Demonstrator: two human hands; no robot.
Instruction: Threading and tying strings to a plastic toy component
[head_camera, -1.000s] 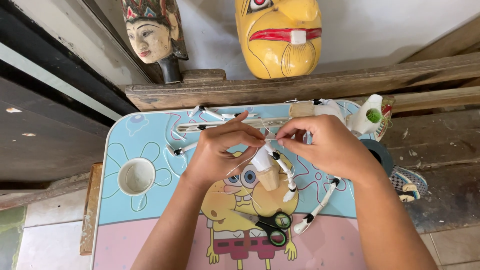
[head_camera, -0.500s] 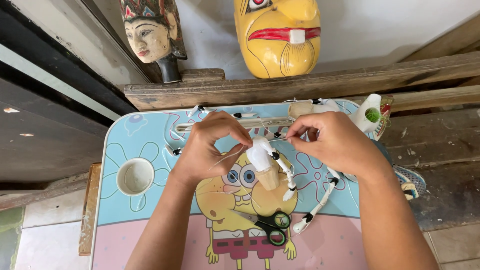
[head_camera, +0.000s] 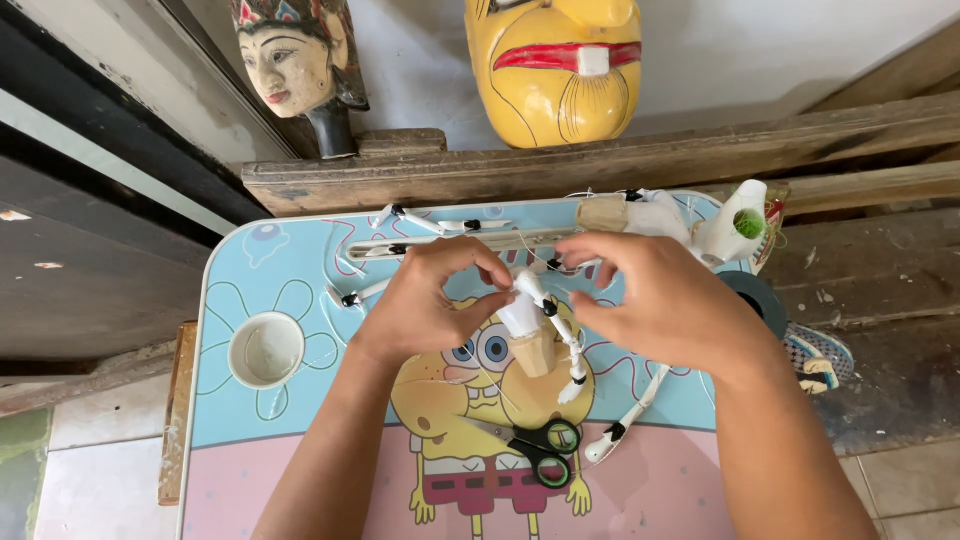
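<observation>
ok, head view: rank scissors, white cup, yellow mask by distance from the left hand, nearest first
1. Scissors: on the table just below and right of the left hand.
2. White cup: set in the table's left side.
3. Yellow mask: on the wall, beyond the table.

glossy plastic table, rough wooden ledge

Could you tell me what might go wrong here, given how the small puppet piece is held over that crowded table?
The left hand and right hand pinch the small white and tan puppet piece by fingertips only; a slip could drop it. Its jointed white arm dangles and might snag. The scissors lie just below the wrists, so a forearm could brush them.
</observation>
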